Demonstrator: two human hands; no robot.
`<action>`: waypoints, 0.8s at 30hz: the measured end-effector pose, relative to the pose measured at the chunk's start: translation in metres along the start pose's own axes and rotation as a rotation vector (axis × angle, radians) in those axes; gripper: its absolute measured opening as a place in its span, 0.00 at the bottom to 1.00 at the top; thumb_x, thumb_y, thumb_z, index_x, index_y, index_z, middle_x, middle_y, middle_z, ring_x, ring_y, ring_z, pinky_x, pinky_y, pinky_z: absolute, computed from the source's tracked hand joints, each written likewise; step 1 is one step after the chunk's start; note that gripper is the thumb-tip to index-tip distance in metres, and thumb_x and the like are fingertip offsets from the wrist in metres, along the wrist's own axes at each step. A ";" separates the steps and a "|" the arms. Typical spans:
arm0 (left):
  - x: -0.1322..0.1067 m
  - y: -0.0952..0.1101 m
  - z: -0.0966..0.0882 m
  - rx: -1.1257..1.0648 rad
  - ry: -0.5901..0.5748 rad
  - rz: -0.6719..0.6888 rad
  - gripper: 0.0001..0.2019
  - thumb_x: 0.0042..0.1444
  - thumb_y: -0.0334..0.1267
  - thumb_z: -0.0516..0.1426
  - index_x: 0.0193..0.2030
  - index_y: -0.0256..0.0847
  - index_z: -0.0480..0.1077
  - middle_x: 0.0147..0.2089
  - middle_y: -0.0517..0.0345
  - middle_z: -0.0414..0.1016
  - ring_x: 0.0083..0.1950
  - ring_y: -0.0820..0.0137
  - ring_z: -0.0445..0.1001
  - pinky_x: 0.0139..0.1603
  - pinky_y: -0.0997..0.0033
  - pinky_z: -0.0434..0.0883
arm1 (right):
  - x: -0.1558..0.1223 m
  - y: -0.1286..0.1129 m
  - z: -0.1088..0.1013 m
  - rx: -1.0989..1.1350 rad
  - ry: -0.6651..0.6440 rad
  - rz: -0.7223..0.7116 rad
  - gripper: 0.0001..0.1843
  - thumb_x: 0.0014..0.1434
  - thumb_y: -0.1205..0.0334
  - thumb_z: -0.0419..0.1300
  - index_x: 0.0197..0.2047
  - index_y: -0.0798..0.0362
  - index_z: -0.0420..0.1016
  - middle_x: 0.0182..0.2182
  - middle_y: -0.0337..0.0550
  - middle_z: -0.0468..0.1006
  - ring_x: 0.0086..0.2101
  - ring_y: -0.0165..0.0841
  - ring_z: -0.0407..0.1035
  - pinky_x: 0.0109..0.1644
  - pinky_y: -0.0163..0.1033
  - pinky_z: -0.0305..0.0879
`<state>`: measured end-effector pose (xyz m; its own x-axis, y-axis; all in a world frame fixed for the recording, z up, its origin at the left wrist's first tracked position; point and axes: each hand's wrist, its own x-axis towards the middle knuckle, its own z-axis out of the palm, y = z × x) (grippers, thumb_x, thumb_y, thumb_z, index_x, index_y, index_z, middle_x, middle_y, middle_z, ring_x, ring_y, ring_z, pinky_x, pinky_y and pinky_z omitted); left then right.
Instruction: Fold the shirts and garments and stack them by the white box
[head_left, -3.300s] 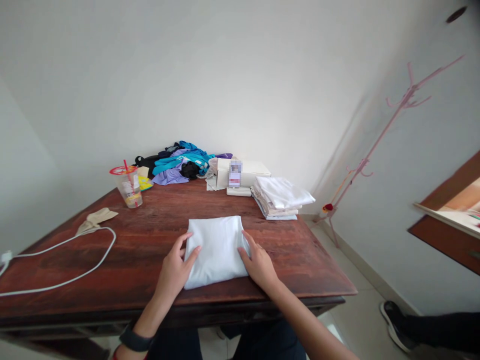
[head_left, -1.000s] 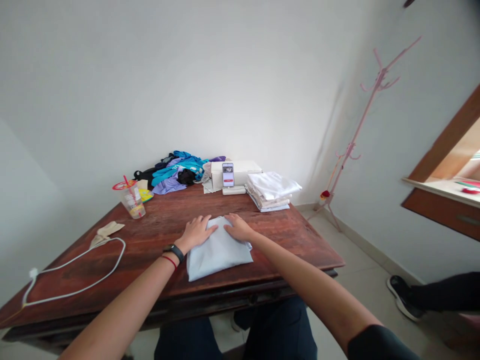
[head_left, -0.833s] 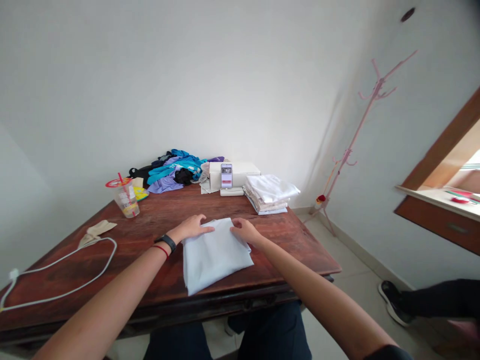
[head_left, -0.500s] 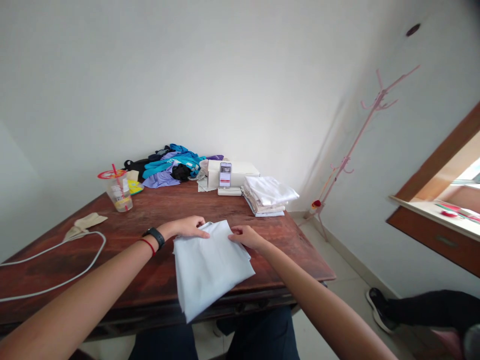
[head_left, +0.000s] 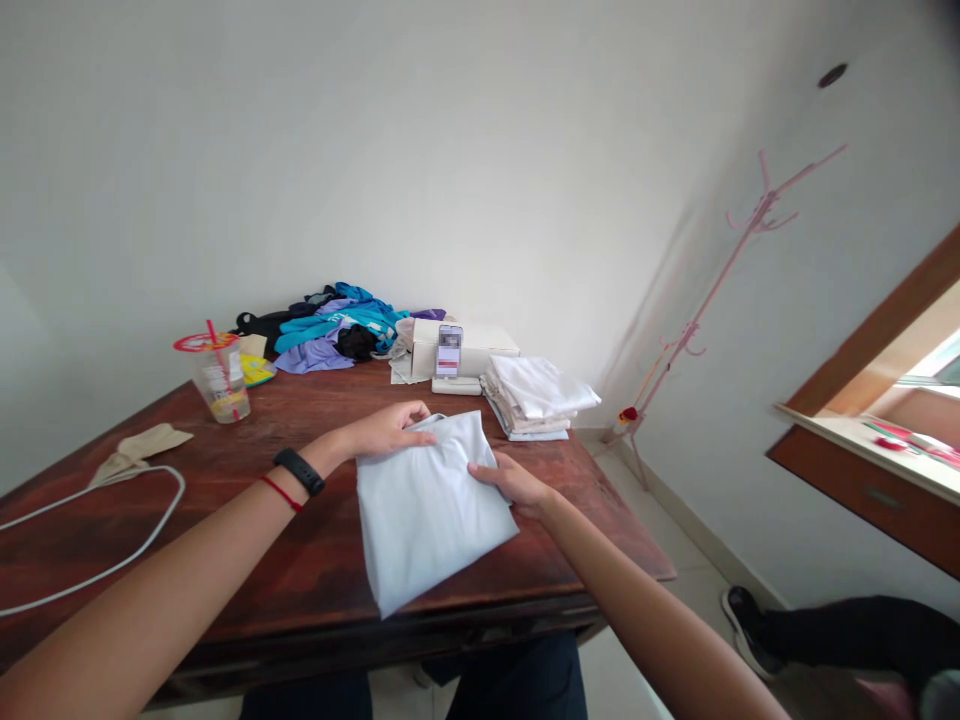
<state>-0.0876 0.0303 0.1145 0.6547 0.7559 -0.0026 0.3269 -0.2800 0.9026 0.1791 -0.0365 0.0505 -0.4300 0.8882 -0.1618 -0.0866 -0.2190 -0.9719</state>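
A folded white garment (head_left: 427,510) lies on the dark wooden table (head_left: 247,540), its near corner reaching the table's front edge. My left hand (head_left: 390,430) grips the garment's far left corner, fingers curled over the fold. At the garment's right edge, my right hand (head_left: 514,480) holds the cloth with fingers tucked under it. A black band and a red string sit on my left wrist.
A stack of folded white and cream clothes (head_left: 536,400) sits at the back right. Beside it stand a white box (head_left: 465,345) and a phone (head_left: 448,352). A heap of blue, purple and black clothes (head_left: 330,325), a plastic cup (head_left: 217,375) and a white cable (head_left: 112,560) lie left. Another person's leg and shoe (head_left: 750,620) show bottom right.
Both hands went from pressing the garment's sides to its far edge, then took hold of it. The garment slid toward the front edge, then back onto the table, turned slightly.
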 end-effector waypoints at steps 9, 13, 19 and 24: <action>0.031 -0.071 0.010 -0.005 0.396 -0.012 0.30 0.63 0.65 0.47 0.52 0.39 0.66 0.46 0.48 0.79 0.45 0.61 0.78 0.44 0.64 0.73 | 0.008 -0.076 -0.039 -0.289 0.179 0.040 0.18 0.53 0.48 0.71 0.42 0.50 0.80 0.39 0.45 0.85 0.36 0.40 0.79 0.41 0.44 0.77; 0.025 -0.101 0.019 0.022 0.486 0.012 0.23 0.66 0.57 0.48 0.52 0.40 0.66 0.46 0.48 0.79 0.47 0.60 0.78 0.52 0.60 0.72 | 0.022 -0.133 -0.054 -0.377 0.222 0.045 0.18 0.53 0.51 0.71 0.42 0.53 0.80 0.37 0.49 0.85 0.32 0.40 0.79 0.35 0.42 0.77; 0.015 -0.102 0.029 0.325 0.411 0.048 0.12 0.66 0.45 0.52 0.48 0.44 0.73 0.43 0.52 0.80 0.46 0.61 0.78 0.51 0.62 0.71 | 0.052 -0.226 -0.115 -0.523 0.465 -0.073 0.22 0.65 0.57 0.63 0.57 0.63 0.74 0.47 0.63 0.82 0.31 0.36 0.79 0.37 0.40 0.75; 0.014 -0.100 0.030 0.363 0.423 0.066 0.11 0.66 0.42 0.52 0.46 0.45 0.76 0.44 0.53 0.80 0.46 0.62 0.77 0.52 0.63 0.71 | 0.074 -0.241 -0.196 -0.560 0.559 -0.063 0.26 0.71 0.58 0.51 0.62 0.71 0.69 0.51 0.79 0.76 0.30 0.30 0.78 0.41 0.41 0.70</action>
<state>-0.0907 0.0517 0.0113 0.3755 0.8805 0.2893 0.5572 -0.4639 0.6887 0.3441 0.1615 0.2393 0.0884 0.9959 -0.0214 0.4330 -0.0578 -0.8995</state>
